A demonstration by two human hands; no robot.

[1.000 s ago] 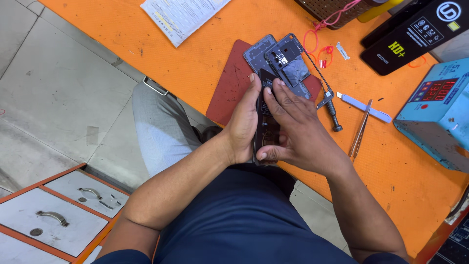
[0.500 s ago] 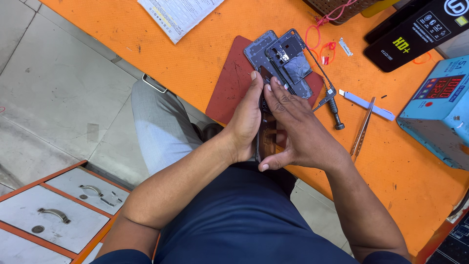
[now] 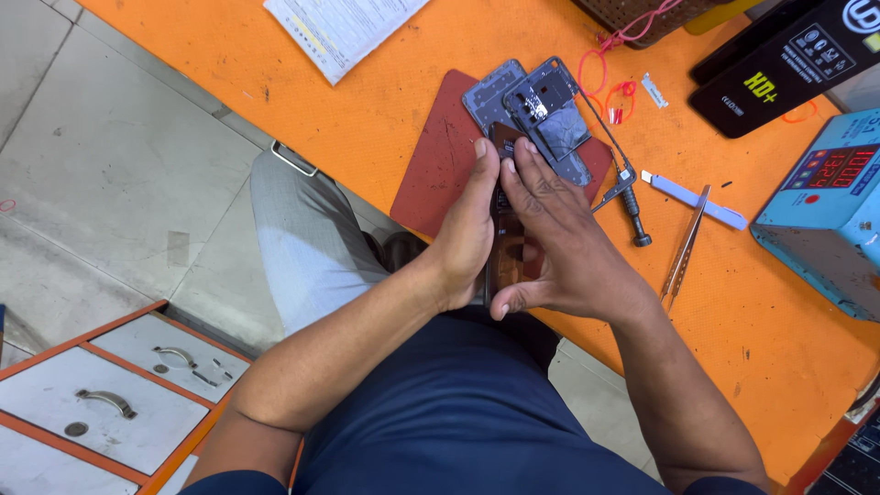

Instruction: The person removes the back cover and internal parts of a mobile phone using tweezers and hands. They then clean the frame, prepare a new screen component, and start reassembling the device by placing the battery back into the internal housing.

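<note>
My left hand (image 3: pixel 467 229) and my right hand (image 3: pixel 555 243) press from both sides on a dark phone (image 3: pixel 510 247) held on edge between them, above the near edge of the orange table (image 3: pixel 385 119). Only a narrow strip of the phone shows between the palms. Just beyond my fingertips, on a dark red mat (image 3: pixel 440 165), lie a grey phone back cover (image 3: pixel 490 92) and a phone frame with exposed inner parts (image 3: pixel 550 119).
A small screwdriver (image 3: pixel 632 215), tweezers (image 3: pixel 686 247) and a pale blue pry tool (image 3: pixel 692 199) lie right of my hands. A blue meter box (image 3: pixel 830 211) stands at the right edge, a black box (image 3: pixel 788 64) behind it, papers (image 3: pixel 339 27) at the back. A drawer cabinet (image 3: pixel 110 403) stands lower left.
Both hands have shifted slightly with the phone still pressed between them; the fingers of my right hand have slid along it. The camera view has drifted a little.
</note>
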